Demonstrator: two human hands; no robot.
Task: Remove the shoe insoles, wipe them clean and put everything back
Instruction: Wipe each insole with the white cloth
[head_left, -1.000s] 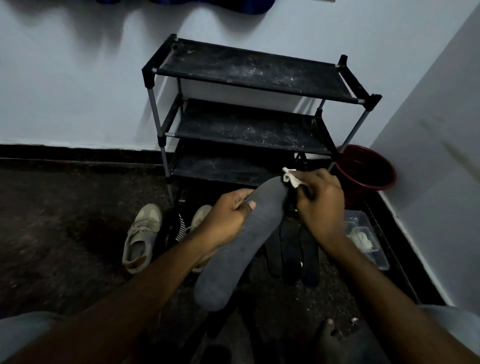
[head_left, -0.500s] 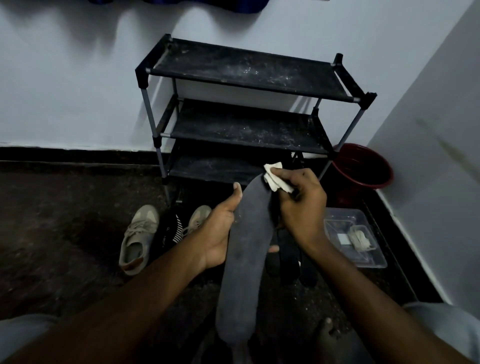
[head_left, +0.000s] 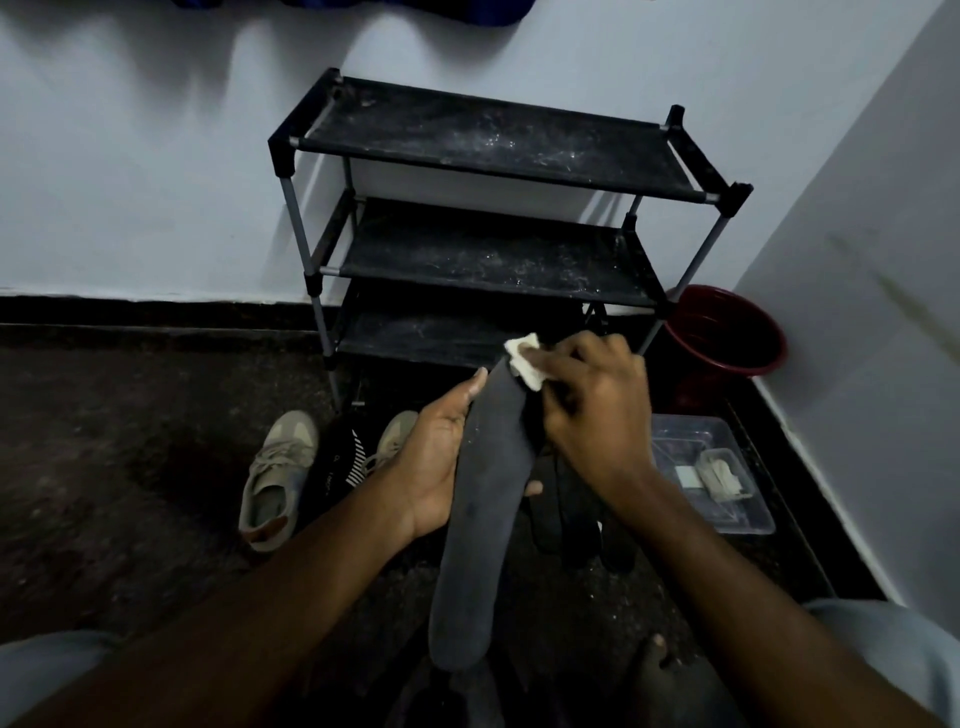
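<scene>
In front of the rack (head_left: 493, 140), above the floor, the insole (head_left: 483, 499) is held with its long axis running from the person's lap away toward the rack; the left hand (head_left: 436, 467) grips it about mid-length, thumb up the left edge, fingers curled behind; the right hand (head_left: 597, 415) pinches a white wipe (head_left: 524, 358) in bent fingers, pressing it on the far tip; the rest of the insole thus lies bodyward of the wipe, so the stroke probably runs down that axis; other insoles (head_left: 576, 514) lie on the floor beneath the right hand.
</scene>
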